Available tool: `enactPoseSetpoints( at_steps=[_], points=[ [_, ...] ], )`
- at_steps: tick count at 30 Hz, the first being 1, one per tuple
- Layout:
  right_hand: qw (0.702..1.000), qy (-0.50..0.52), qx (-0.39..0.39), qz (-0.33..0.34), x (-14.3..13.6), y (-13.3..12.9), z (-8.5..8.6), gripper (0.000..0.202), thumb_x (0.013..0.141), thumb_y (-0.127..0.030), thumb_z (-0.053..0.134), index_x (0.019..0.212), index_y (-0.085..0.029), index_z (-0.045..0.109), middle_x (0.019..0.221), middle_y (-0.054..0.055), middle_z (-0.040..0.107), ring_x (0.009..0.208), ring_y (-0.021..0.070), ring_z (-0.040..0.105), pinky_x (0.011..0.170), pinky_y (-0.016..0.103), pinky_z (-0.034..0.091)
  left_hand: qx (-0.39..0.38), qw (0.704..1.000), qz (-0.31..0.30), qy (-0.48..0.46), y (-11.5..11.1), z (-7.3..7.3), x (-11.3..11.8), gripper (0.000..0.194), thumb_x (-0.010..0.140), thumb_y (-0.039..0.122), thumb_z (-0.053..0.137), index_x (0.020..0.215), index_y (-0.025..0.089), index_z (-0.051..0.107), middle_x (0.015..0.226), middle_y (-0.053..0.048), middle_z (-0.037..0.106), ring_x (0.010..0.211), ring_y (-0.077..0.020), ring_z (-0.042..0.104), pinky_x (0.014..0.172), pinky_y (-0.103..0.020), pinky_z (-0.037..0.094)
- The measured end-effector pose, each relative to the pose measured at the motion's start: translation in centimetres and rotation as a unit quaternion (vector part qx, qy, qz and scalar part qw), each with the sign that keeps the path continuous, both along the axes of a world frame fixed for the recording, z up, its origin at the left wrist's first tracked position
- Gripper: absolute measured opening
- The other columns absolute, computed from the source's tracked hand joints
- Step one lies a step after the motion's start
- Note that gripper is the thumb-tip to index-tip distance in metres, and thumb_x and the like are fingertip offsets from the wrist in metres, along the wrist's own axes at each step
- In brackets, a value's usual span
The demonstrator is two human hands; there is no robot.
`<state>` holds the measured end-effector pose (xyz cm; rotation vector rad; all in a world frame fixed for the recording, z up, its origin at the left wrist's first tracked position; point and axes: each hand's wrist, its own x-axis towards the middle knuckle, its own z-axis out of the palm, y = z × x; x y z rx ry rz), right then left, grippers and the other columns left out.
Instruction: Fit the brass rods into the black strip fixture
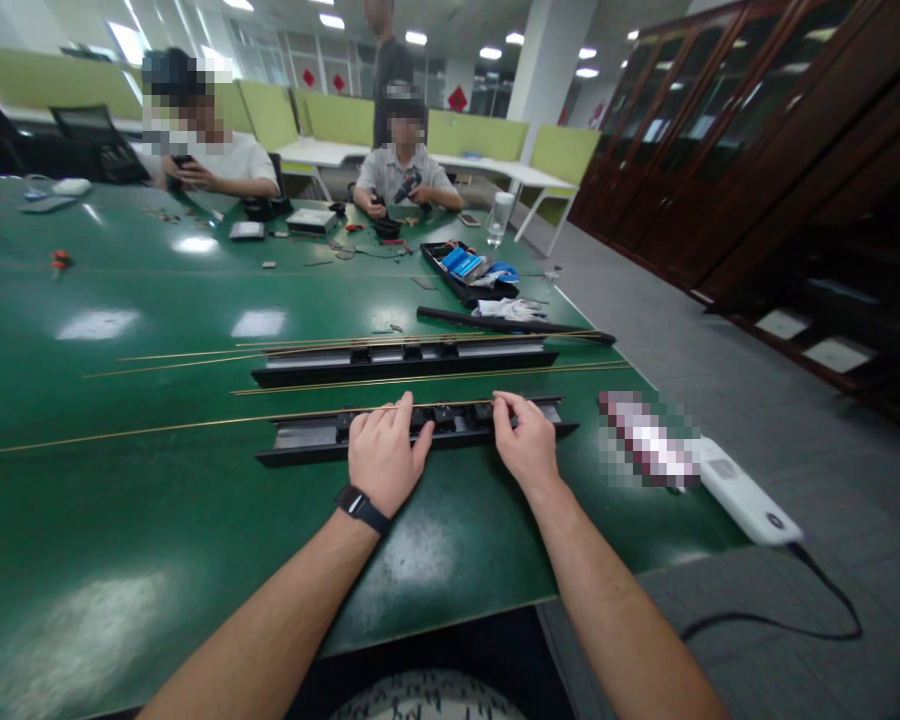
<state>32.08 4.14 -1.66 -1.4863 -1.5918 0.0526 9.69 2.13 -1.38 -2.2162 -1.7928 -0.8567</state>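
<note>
A black-edged metal channel (306,437) with several small black blocks inside lies across the table in front of me. My left hand (381,455) rests over its middle, fingers stretched across and thumb spread toward the near side. Along the channel's far edge runs a thin brass-coloured rod (157,430), reaching far out to the left. My right hand (525,440) pinches the rod's right end between thumb and forefinger, above the channel's right part. The exact contact at the fingertips is too small to make out. The left palm hides part of the channel.
Behind lie a second channel (315,377), more thin rods (420,381) and a black bar (517,325). White gloves (514,309) and a black tray (469,291) sit farther off. A white cabled device (746,490) is at the right edge. People sit across the green table (157,560).
</note>
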Motion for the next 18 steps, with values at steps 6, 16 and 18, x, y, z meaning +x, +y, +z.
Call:
enactPoseSetpoints(
  at_steps=[6,16,18],
  points=[
    [1.000,0.015,0.000,-0.025,0.17,0.07,-0.08,0.033,0.103,-0.039,0.052,0.111,-0.020,0.077,0.097,0.008,0.081,0.092,0.0256,0.075,0.091,0.040,0.056,-0.003,1.000,-0.002,0.000,-0.01,0.11,-0.04,0.053,0.105,0.047,0.046,0.141,0.012,0.061,0.117,-0.018,0.078,0.113,-0.0332,0.070,0.097,-0.047,0.043],
    [1.000,-0.007,0.013,0.014,-0.28,-0.16,0.14,0.032,0.103,-0.036,0.051,0.109,-0.022,0.079,0.105,0.009,0.081,0.096,0.0250,0.075,0.095,0.040,0.057,0.005,1.000,0.000,0.011,0.00,0.08,-0.01,0.053,0.106,0.047,0.046,0.141,0.011,0.061,0.116,-0.018,0.078,0.113,-0.0321,0.070,0.097,-0.046,0.042],
    [1.000,-0.006,0.012,0.011,-0.28,-0.16,0.09,0.032,0.103,-0.037,0.052,0.111,-0.022,0.079,0.106,0.009,0.081,0.096,0.0249,0.075,0.095,0.040,0.057,0.006,1.000,0.000,0.010,0.01,0.06,0.00,0.053,0.106,0.047,0.046,0.141,0.011,0.061,0.115,-0.017,0.078,0.113,-0.0320,0.070,0.098,-0.047,0.043]
  ],
)
